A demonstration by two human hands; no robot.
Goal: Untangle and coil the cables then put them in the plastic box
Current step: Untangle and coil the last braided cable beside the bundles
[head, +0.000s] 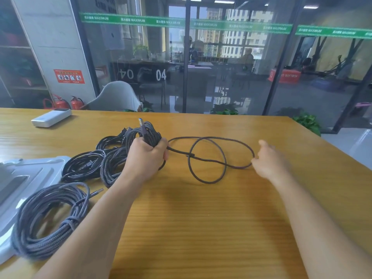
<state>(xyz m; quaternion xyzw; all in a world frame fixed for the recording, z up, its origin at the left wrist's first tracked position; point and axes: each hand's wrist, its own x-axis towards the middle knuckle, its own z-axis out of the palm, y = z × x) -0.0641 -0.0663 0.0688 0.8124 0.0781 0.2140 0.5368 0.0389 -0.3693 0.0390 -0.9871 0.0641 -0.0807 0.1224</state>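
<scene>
My left hand (pixel 146 156) grips a bundle of braided dark cable (pixel 148 133) with a blue USB plug sticking up from it. The free length of that cable (pixel 209 158) trails right across the wooden table in two loose loops. My right hand (pixel 267 160) pinches the far end of the loops between thumb and fingers. A coiled grey braided cable (pixel 48 216) lies at the lower left, partly on the clear plastic box lid (pixel 36 174). More black and braided cables (pixel 94 164) lie in a pile beside my left wrist.
A white power bank (pixel 51 117) lies at the back left of the table (pixel 201 228). A white chair (pixel 116 97) stands behind the far edge, in front of a glass wall. The table's right edge runs diagonally past my right hand.
</scene>
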